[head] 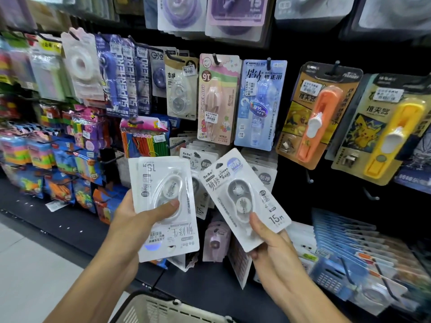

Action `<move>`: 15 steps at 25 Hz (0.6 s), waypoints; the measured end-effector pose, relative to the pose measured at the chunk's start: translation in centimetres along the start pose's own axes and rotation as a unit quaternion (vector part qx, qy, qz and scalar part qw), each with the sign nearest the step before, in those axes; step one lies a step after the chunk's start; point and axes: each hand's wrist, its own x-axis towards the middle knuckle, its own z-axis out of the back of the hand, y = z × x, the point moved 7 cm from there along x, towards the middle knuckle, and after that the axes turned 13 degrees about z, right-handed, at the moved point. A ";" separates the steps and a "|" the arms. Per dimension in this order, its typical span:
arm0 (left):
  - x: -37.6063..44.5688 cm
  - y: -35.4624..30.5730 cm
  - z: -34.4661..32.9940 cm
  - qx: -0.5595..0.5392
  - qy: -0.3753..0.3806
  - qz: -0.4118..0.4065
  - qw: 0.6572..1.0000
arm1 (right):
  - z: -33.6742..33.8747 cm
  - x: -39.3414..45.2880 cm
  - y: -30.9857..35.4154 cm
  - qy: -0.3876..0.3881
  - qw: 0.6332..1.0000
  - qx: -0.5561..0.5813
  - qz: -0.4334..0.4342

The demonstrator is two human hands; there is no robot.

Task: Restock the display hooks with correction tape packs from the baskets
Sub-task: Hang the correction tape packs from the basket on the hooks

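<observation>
Two white carded correction tape packs sat mid-frame: the left hand (130,220) clamped an upside-down stack (163,206), thumb across its blister, while the right hand (270,241) pinched the upright pack (245,201) by its lower edge. Held so low, its hang hole could miss the matching row's hook (198,155), and the pack might drop.
</observation>
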 end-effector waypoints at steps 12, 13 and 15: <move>0.4 0.4 -0.2 0.008 0.007 0.004 1.000 | 0.5 -1.6 -0.6 -0.019 0.993 -0.104 -0.046; 0.4 0.5 -0.2 0.008 0.007 0.005 1.000 | 0.3 -1.9 -0.8 -0.016 0.991 -0.121 -0.054; 0.5 0.5 -0.2 0.012 0.005 0.004 1.000 | -0.1 -2.2 -0.9 0.004 0.983 -0.172 -0.061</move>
